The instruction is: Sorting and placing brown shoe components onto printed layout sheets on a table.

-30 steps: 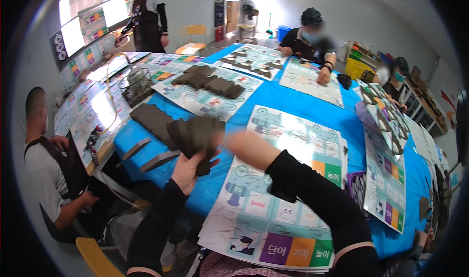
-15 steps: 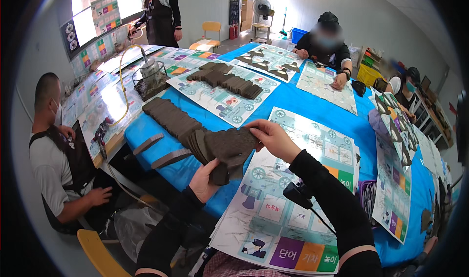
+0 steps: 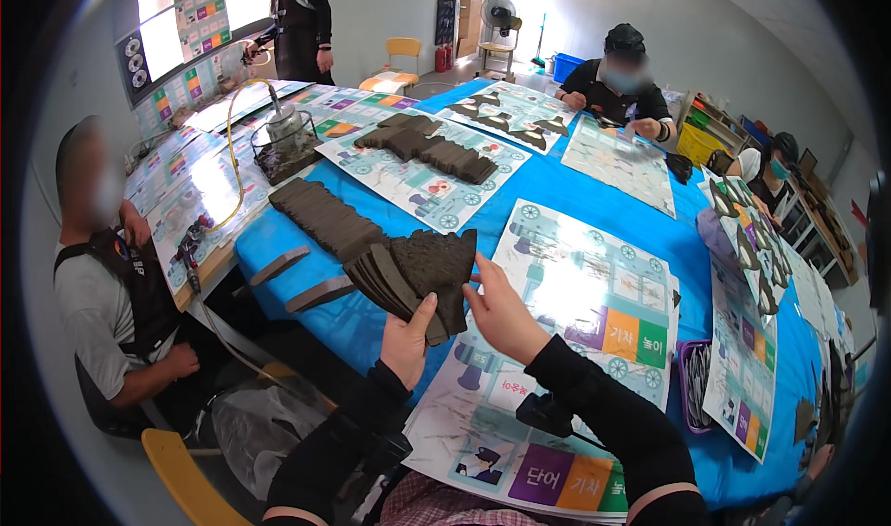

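Fingers of our left hand pinch the dark pieces, presumably for support, while our right hand flanks them half open.

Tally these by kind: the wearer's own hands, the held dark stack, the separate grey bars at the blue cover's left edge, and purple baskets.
Left hand and right hand: 2
Held dark stack: 1 (overlapping pieces not countable)
Separate grey bars: 2
Purple basket: 1
Total: 6
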### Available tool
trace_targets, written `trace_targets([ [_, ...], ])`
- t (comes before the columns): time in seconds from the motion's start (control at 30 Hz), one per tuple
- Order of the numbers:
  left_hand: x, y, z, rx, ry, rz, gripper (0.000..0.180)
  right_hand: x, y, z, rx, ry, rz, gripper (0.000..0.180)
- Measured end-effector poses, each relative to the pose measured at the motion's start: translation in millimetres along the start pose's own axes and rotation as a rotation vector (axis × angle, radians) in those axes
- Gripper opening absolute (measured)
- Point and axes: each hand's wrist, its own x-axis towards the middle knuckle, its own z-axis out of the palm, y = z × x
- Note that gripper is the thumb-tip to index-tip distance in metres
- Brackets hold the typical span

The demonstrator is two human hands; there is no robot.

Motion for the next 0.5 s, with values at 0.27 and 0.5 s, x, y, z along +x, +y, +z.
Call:
trace_targets([
  [0.27,2.9,-9.3,1.5,0.149,0.005,0.010,0.034,-0.3,-7.6,-8.2,-0.074,0.217,-0.135,0.041],
  [0.5,15.9,-6.6,4.4,0.008,-0.074,-0.249,0.035,20.0,-0.5,-55.4,0.233,-0.013,0.234,0.028],
])
